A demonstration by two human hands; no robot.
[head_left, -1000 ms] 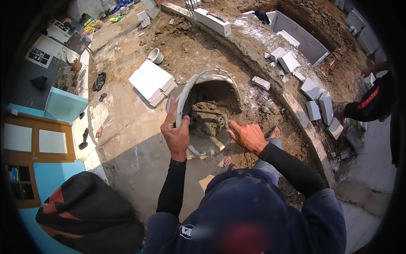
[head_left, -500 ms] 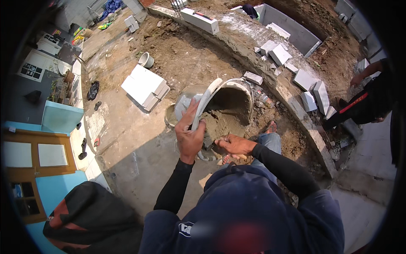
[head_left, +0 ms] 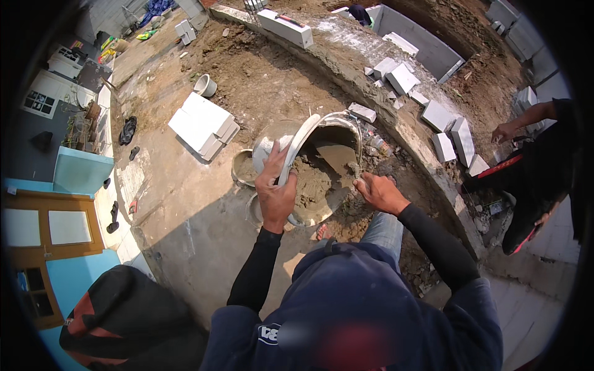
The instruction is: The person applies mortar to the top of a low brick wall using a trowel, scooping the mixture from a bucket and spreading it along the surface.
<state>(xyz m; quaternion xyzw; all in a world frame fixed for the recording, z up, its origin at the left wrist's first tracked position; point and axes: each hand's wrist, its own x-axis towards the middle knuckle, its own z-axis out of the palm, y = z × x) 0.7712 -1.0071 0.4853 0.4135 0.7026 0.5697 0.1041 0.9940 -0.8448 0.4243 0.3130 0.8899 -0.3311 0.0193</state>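
Observation:
A large pale bucket (head_left: pixel 270 135) leans over toward me, with wet grey-brown mortar (head_left: pixel 311 187) inside. My left hand (head_left: pixel 275 188) is closed round its raised rim, thumb on the near side. At the bucket's right edge, my right hand (head_left: pixel 382 193) is wrapped round the handle of a mortar-caked trowel (head_left: pixel 337 157). The trowel's broad blade reaches into the bucket above the mortar; the handle is hidden in my fist. Just left of the bucket stands a smaller bucket (head_left: pixel 236 166), with another round container (head_left: pixel 252 211) nearer me.
White blocks (head_left: pixel 203 127) are stacked on the ground at left, near a small white pail (head_left: pixel 205 85). A low wall (head_left: pixel 396 114) runs diagonally behind, with loose blocks (head_left: pixel 438 115) beyond it. At right is another person (head_left: pixel 532 167) in dark clothes.
My right hand has moved right and up from the bucket's near lip, bringing the trowel blade into sight. My left hand still grips the rim. The person at right has shifted a leg and arm.

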